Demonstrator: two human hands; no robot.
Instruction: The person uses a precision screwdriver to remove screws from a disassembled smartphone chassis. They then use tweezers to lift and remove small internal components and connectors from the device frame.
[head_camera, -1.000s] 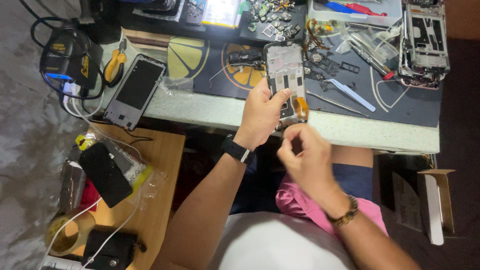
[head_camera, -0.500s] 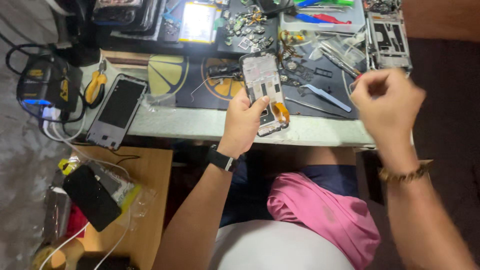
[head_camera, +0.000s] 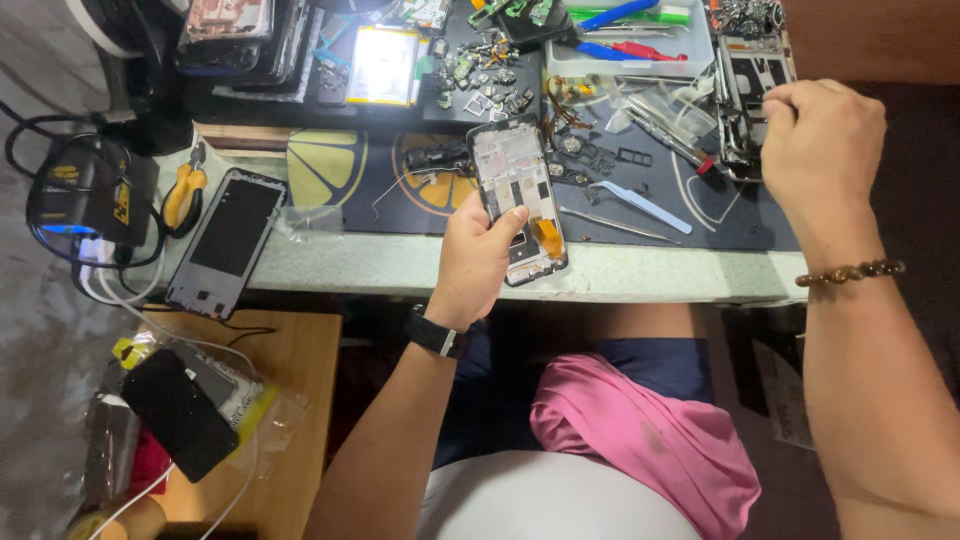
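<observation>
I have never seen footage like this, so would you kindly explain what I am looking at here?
This is one view from a camera worn on a person's head, looking down at their own two bare hands over a workbench. The left hand holds an opened phone frame, its inner parts showing. The right hand is closed near another stripped phone frame at the bench's far right. On the mat lie tweezers, small parts, a phone and orange pliers.
</observation>
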